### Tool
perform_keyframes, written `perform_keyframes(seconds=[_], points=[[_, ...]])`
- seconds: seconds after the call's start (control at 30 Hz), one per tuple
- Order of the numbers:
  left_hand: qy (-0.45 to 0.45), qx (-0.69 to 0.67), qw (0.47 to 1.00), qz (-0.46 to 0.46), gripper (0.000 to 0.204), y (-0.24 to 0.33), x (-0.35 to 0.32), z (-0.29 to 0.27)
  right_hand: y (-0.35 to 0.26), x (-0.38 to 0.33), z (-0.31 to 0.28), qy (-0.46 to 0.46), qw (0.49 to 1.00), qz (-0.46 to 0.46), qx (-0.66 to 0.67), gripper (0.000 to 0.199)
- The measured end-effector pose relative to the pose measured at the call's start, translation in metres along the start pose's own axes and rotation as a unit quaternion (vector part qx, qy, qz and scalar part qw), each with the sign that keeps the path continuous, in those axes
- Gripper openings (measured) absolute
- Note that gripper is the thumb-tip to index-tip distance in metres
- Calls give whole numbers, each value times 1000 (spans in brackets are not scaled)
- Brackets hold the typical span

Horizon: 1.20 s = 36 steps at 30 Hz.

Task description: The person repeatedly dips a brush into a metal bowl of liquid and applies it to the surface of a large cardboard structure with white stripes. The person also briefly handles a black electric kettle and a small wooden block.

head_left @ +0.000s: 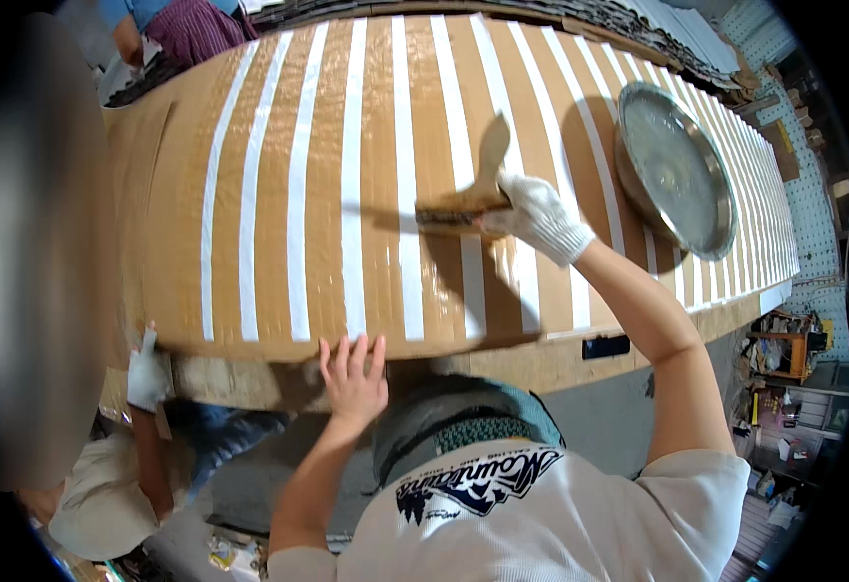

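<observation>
A wide wooden-handled brush point(491, 153) is held in my right hand point(538, 215), which wears a white knitted glove. Its handle points away from me, and its dark bristle edge is over the brown paper point(378, 228) with white strips. Whether the bristles touch the paper I cannot tell. Wet, shiny patches show on the brown bands. My bare left hand point(355, 378) rests at the near edge of the paper, fingers stretched out and apart, holding nothing. To the right of my right hand stands a metal basin point(630, 179) with cloudy, pale liquid in it.
A dark phone-like object point(606, 346) lies on the wooden table edge point(463, 373). At the lower left, another person's gloved hand point(147, 373) touches the paper's corner. A second person point(196, 34) is at the far left. Stacked sheets point(619, 29) line the far side.
</observation>
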<state>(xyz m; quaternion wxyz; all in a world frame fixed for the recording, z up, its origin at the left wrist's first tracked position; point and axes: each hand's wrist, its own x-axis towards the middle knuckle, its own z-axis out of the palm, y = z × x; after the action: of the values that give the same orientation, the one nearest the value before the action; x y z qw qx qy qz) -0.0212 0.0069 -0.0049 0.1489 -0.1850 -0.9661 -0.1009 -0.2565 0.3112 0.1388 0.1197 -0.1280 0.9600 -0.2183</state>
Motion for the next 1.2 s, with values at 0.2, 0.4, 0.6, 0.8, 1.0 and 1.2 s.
perform_keyframes(seconds=[0.2, 0.4, 0.6, 0.8, 1.0, 1.2], points=[[17, 34, 999, 26, 54, -7, 0, 12, 62, 176, -14, 158, 987, -12, 2, 43], [-57, 32, 998, -5, 34, 1, -2, -1, 81, 320, -46, 191, 979, 42, -55, 45], [-46, 176, 980, 84, 46, -9, -23, 23, 119, 435, -56, 274, 956, -29, -103, 44], [-97, 115, 988, 28, 45, -8, 9, 1, 113, 473, -80, 310, 946, 20, -91, 45], [-112, 107, 988, 1, 46, 3, -2, 0, 39, 449, -81, 141, 970, -196, 40, 52], [-137, 68, 988, -13, 46, 8, -10, -1, 46, 472, -12, 263, 955, -136, -19, 40]])
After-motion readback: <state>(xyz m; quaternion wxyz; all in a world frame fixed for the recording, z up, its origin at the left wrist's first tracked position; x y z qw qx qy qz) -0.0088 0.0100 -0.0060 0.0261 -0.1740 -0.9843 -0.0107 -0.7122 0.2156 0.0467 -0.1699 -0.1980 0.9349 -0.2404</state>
